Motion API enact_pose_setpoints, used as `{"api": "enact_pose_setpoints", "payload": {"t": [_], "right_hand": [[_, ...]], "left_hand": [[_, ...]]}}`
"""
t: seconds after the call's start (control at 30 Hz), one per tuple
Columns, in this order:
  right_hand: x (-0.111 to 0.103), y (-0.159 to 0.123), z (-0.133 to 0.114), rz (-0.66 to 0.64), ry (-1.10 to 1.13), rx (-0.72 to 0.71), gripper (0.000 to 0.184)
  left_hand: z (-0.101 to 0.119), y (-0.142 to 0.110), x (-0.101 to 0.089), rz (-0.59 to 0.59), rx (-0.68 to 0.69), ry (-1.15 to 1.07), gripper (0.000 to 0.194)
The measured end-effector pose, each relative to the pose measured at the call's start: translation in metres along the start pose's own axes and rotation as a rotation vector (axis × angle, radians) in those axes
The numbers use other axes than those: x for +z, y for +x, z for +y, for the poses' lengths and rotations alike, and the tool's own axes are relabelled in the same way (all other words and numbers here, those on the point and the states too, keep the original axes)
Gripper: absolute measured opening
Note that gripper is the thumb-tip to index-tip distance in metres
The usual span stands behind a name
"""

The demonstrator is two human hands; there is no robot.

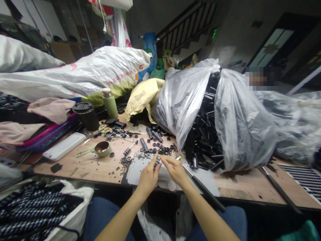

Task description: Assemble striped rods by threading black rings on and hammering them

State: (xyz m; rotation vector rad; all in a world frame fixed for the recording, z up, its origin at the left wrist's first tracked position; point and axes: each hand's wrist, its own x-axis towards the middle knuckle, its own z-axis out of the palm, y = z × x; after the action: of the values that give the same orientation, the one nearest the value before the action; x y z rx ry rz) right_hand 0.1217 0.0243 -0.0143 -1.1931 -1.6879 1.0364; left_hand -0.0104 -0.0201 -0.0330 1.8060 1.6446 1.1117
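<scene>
My left hand is closed around a small black-and-white ribbed piece, which is mostly covered by the fingers. My right hand meets it, thumb and fingertips pinched at the same spot; what they hold is too small to make out. Beside the right hand a metal rod with a black handle slants toward the table's front edge. I cannot tell whether the hand touches it. Under both hands lies a pale grey sheet. Similar ribbed pieces and black round discs are scattered just beyond.
A clear plastic bag full of black tubes bulges at right. At left are a green scoop, a white power bank, a dark cup, scissors and a green bottle. A sack of patterned pieces stands lower left.
</scene>
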Motion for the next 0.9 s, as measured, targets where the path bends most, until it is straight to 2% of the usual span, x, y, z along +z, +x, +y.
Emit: {"api": "enact_pose_setpoints", "payload": {"t": [0.07,0.1,0.17,0.27,0.37,0.5,0.67,0.9], "right_hand": [[-0.005,0.021,0.002,0.047,-0.438,-0.11,0.024],[-0.007,0.032,0.004,0.062,-0.558,-0.12,0.024],[-0.011,0.049,0.011,0.062,-0.611,-0.1,0.019],[-0.013,0.055,0.019,0.063,-0.554,-0.097,0.018],[-0.01,0.041,0.021,0.09,-0.483,-0.096,0.021],[-0.002,0.021,0.012,0.114,-0.366,-0.076,0.02],[0.01,0.012,-0.002,0.1,-0.19,-0.049,0.014],[0.006,0.008,-0.002,0.068,-0.017,-0.024,0.011]], "left_hand": [[0.0,0.003,-0.005,0.049,-0.026,-0.024,0.03],[0.001,0.004,-0.008,0.067,-0.039,-0.033,0.028],[0.001,0.006,-0.011,0.087,-0.053,-0.052,0.026],[-0.002,0.007,-0.012,0.096,-0.034,-0.068,0.027],[-0.006,0.007,-0.009,0.073,-0.021,-0.054,0.031],[-0.009,0.006,-0.003,0.017,-0.034,-0.028,0.034],[-0.005,0.005,-0.003,-0.007,-0.026,-0.04,0.036],[-0.005,0.003,-0.004,-0.025,-0.036,-0.036,0.036]]}}
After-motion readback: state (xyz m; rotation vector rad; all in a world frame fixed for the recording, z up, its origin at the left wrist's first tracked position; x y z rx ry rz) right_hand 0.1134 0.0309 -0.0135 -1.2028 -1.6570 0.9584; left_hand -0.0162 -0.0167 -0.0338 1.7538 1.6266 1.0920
